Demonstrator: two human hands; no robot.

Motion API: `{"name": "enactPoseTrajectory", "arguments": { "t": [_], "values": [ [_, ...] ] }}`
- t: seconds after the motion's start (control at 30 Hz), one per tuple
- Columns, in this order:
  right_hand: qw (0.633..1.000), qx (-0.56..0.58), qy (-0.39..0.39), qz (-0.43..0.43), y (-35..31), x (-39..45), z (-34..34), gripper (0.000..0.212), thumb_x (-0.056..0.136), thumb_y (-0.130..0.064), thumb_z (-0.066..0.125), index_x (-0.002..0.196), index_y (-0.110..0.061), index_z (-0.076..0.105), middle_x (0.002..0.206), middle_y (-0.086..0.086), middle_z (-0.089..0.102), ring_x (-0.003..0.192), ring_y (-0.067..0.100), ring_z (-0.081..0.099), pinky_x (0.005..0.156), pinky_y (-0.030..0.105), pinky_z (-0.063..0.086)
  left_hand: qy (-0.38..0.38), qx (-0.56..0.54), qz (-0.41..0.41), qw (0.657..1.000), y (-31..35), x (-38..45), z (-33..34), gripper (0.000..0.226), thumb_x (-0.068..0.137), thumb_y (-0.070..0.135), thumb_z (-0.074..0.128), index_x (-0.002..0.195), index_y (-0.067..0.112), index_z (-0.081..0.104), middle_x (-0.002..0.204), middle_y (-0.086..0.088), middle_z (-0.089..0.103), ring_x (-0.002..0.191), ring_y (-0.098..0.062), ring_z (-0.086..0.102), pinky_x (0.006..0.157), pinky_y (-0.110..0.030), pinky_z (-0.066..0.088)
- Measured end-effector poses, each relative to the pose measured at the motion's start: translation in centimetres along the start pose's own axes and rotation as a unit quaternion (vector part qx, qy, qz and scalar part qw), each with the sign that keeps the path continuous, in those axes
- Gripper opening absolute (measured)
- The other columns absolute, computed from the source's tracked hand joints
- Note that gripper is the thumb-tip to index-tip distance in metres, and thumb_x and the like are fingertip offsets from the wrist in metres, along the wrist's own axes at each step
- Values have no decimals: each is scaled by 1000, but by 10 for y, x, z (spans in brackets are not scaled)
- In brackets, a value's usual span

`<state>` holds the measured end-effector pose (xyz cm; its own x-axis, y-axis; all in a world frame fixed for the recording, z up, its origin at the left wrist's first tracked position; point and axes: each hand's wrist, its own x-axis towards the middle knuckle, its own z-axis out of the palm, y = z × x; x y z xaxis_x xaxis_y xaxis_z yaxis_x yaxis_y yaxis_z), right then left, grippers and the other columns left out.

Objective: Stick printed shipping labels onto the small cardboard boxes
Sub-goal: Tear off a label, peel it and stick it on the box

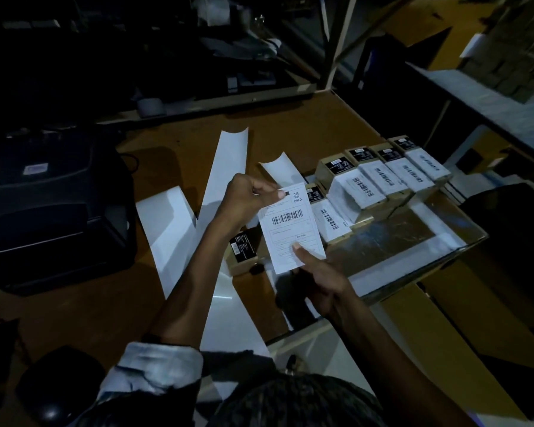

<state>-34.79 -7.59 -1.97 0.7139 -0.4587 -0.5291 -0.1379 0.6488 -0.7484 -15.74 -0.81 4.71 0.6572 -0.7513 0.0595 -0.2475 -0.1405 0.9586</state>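
Held above the desk (290,131), the label (292,229) is light, floppy and likely sticky-backed, so edge grips suit: right hand (318,280) pinches its near edge, left hand (252,192) its far corner, box (244,252) just beneath.

The shipping label (292,231) held above the counter (290,131) reads "CRED" beside a small crest at its upper right corner, with a barcode below that and "Pre Paid" lower down; its finer print is too small to read. Right of this label, the labelled boxes (383,180) show barcodes and black stickers with illegible white print.
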Motion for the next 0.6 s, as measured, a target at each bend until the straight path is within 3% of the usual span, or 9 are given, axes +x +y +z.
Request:
{"name": "enactPoseTrajectory", "arguments": {
  "t": [0.07, 0.13, 0.2, 0.3, 0.4, 0.43, 0.53, 0.6],
  "values": [
    [999, -3, 39, 3, 3, -1, 4, 40, 86, -24, 74, 122, -7, 67, 113, 9, 75, 104, 26, 71, 94, 40, 55, 9, 27, -19, 999, -6, 1, -3, 15, 81, 17, 82, 86, 3, 80, 92, -7, 77, 91, -14, 72, 84, -35, 57],
    [998, -26, 46, 14, 4, -3, 13, 28, 92, -23, 71, 112, -4, 68, 94, 7, 75, 78, 18, 70, 75, 32, 54, 40, 49, -48, 997, -14, 2, -8, 15, 78, 18, 85, 81, 4, 79, 90, -8, 76, 90, -18, 71, 87, -43, 57],
    [998, -49, 11, 30, 8, -6, 26, 26, 96, -22, 65, 112, -1, 65, 79, 1, 72, 62, 10, 63, 65, 26, 51, 63, 60, -78, 993, -18, 0, -17, 20, 76, 21, 87, 81, 3, 79, 88, -8, 75, 87, -19, 70, 81, -36, 56],
    [998, -22, 19, 51, 17, -11, 39, 22, 90, -19, 74, 107, -7, 71, 98, 4, 78, 82, 14, 72, 81, 31, 55, 56, 97, -125, 986, -17, -5, -29, 28, 78, 26, 85, 90, 1, 78, 90, -7, 73, 77, -8, 63, 63, -20, 44],
    [998, 3, 36, 46, 21, -14, 44, 16, 86, -14, 78, 99, -7, 71, 108, 8, 77, 99, 20, 73, 97, 35, 55, 55, 75, -136, 986, -22, -7, -36, 27, 80, 26, 83, 91, 1, 78, 90, -9, 75, 76, -10, 64, 63, -22, 41],
    [998, 8, 48, 40, 18, -12, 44, 14, 85, -11, 78, 96, -6, 70, 108, 10, 76, 97, 20, 74, 95, 37, 57, 58, 65, -134, 987, -23, -8, -35, 26, 81, 26, 82, 90, 2, 78, 88, -10, 75, 76, -10, 64, 63, -23, 41],
    [995, 47, 79, 26, 10, -3, 35, 11, 83, -4, 78, 88, -2, 69, 104, 16, 76, 75, 15, 76, 64, 28, 62, 71, 43, -130, 988, -26, -8, -26, 23, 81, 22, 82, 85, 0, 77, 80, -8, 72, 63, -1, 64, 54, -12, 43],
    [993, 43, 103, 22, 8, 3, 27, 14, 80, -3, 80, 89, -1, 68, 102, 16, 76, 73, 15, 76, 61, 27, 61, 66, 22, -126, 990, -28, -5, -18, 23, 79, 19, 84, 83, -2, 77, 78, -11, 73, 59, 2, 64, 51, -8, 42]
  ]
}}
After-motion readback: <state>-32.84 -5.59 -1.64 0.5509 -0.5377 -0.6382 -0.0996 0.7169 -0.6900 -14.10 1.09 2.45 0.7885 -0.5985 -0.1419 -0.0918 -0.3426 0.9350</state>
